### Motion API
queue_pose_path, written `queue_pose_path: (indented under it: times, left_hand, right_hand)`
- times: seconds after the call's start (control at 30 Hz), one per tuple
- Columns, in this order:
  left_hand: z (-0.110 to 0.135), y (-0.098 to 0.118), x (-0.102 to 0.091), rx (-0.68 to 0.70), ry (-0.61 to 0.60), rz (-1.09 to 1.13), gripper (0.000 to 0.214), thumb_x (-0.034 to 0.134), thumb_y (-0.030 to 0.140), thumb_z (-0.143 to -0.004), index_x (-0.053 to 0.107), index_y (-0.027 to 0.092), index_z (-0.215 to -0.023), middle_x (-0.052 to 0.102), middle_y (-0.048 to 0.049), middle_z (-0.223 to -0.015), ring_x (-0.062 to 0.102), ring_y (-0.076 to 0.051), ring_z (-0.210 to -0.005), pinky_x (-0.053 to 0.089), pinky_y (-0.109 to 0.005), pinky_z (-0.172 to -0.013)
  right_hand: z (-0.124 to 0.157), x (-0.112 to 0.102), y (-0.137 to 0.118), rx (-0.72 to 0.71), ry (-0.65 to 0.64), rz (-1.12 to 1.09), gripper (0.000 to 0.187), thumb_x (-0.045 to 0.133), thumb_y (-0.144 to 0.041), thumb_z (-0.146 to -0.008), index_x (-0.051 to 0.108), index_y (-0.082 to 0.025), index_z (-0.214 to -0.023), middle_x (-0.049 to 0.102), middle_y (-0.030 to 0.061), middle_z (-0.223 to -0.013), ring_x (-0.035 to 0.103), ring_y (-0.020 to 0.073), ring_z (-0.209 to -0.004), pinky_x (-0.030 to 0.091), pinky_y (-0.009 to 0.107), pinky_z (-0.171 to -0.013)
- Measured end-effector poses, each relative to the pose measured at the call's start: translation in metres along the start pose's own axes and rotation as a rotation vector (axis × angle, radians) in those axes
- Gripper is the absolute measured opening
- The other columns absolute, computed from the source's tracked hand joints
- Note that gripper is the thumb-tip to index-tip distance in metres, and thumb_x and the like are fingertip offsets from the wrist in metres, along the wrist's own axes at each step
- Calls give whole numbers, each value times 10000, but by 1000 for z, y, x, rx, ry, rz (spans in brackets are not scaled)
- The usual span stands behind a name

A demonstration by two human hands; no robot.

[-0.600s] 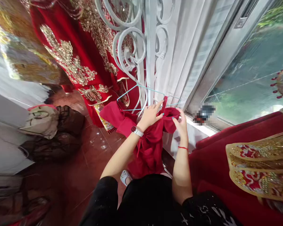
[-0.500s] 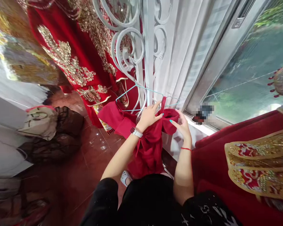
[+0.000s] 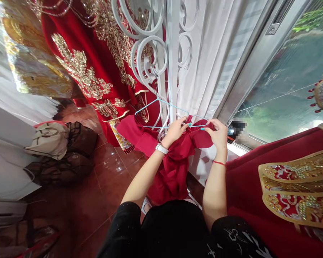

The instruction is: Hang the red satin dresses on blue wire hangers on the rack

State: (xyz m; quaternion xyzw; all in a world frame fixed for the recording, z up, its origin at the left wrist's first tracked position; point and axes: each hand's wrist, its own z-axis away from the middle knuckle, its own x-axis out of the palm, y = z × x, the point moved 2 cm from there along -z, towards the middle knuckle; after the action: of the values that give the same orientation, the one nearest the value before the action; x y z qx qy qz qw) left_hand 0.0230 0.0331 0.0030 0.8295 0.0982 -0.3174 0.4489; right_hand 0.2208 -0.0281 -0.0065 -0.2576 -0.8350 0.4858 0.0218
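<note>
- Head view, centre of the frame: one red dress (image 3: 174, 157), at the hanger's lower bar and falling below it, cloth gathered in a bow-like knot at the middle.
- Same place: one thin pale-blue hanger (image 3: 156, 127), its peak before a white scrolled metal frame (image 3: 173, 64).
- Left hand (image 3: 175, 132), centre: fingers bent, thumb and forefinger pinching red cloth beside the strap; pale watch (image 3: 162, 148) at the wrist.
- Right hand (image 3: 217, 134), right of centre: thumb and forefinger pinching the dress's edge near the hanger's right end, other fingers curled; red string bracelet (image 3: 219, 163) at the wrist.
- Upper left: one red garment (image 3: 97, 68) with gold sequin work; beside it, one gold patterned cloth (image 3: 37, 64).
- Left: one beige bag (image 3: 48, 139) against dark brown bags (image 3: 75, 163), on a red tiled floor (image 3: 107, 186).
- Upper centre to upper right: white curtain (image 3: 201, 71), then a metal-framed glass door (image 3: 274, 89), greenery visible through it.
- Right of the right hand: one small dark device (image 3: 233, 130), partly pixelated.
- Lower right: gold-edged, beaded embroidered piece (image 3: 298, 193) over red upholstery (image 3: 239, 182).
</note>
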Motion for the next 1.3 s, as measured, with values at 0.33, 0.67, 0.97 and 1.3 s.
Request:
queue_pose_path:
  times: [0.33,0.67,0.97,1.3]
  left_hand:
    - [-12,-1,-6,-5,-92,-32,306,512,132,-948,735,167,-1155,763,-126,-1192,701,-285,-1116,513,-423,-1038]
    - [37,-2,-22,134,358,188,312,473,180,-987,670,192,-1228,711,-117,-1267,668,-212,-1181,525,-359,-1026]
    - [109,-35,-117,-226,939,-450,660,676,236,-797,496,153,-1426,484,-196,-1501,382,-350,-1464,222,-527,-1261]
    - [92,-30,-130,-547,755,-706,480,536,247,-873,580,176,-1345,576,-188,-1393,470,-422,-1347,237,-681,-1210]
  right_hand:
    - [-46,27,-64,-154,-324,63,82,667,-239,-733,664,-205,-808,715,14,-840,687,217,-856,514,351,-868]
    - [-15,55,-79,-252,-358,306,556,555,-173,-874,564,-263,-1424,603,90,-1473,524,285,-1403,378,514,-1202]
    - [3,121,-71,-58,19,660,515,513,-230,-955,504,-192,-1469,484,241,-1511,319,467,-1495,290,766,-1129]
    - [-27,110,-48,-74,-2,520,541,300,-50,-925,633,-210,-1321,636,156,-1357,505,325,-1355,300,628,-1195]
